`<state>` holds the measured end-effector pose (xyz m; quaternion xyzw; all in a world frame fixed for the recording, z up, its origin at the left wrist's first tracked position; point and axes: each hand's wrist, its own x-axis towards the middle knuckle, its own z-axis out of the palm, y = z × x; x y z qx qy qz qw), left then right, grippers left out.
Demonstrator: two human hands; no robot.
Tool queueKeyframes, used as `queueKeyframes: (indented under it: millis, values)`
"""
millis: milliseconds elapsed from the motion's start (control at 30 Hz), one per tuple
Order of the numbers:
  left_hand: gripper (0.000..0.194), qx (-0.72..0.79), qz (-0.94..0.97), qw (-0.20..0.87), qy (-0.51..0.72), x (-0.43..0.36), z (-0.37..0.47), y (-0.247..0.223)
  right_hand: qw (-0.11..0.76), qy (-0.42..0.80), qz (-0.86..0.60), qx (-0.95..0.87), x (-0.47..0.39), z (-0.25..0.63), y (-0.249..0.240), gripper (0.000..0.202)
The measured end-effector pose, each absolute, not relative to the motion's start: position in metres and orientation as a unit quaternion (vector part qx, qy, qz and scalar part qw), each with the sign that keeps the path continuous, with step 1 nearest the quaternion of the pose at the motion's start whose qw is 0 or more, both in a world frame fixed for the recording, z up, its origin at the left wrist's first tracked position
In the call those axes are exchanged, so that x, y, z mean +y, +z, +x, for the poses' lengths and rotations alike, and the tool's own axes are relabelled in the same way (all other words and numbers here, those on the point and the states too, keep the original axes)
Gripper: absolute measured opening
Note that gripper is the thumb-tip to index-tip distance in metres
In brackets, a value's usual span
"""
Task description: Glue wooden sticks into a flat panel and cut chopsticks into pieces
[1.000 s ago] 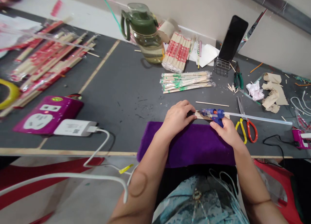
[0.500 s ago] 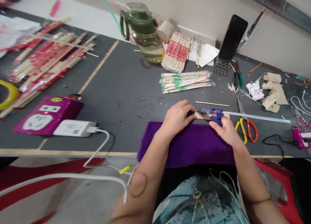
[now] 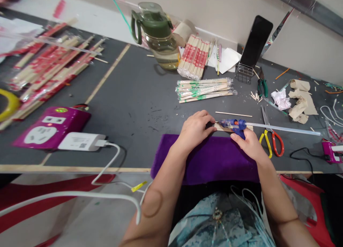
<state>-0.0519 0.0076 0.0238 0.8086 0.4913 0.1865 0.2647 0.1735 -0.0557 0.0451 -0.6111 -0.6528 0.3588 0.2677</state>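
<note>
My right hand (image 3: 248,141) is wrapped round the handle of a blue glue gun (image 3: 232,124), with a long clear glue stick (image 3: 284,128) poking out of its back. The gun's nozzle points left, at the fingertips of my left hand (image 3: 197,127). Those fingers pinch the left end of some pale wooden sticks (image 3: 222,128) lying side by side on the table, partly hidden by the gun. A single stick (image 3: 233,114) lies just behind them. In front, a purple cloth (image 3: 219,161) lies under my forearms.
Scissors (image 3: 268,132) lie right of my right hand. Wrapped chopsticks (image 3: 205,89), a jug (image 3: 158,36), a phone (image 3: 255,41) on a wire stand and pliers (image 3: 262,84) stand or lie behind. A purple power strip (image 3: 53,127) sits left.
</note>
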Motion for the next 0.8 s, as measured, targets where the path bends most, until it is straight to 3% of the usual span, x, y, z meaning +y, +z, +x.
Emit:
queueKeyframes:
  millis: [800]
  values:
    - [0.013, 0.492, 0.805, 0.269, 0.194, 0.0076, -0.0517, 0.0231, 0.254, 0.347, -0.633, -0.644, -0.0580, 0.1795, 0.0445, 0.040]
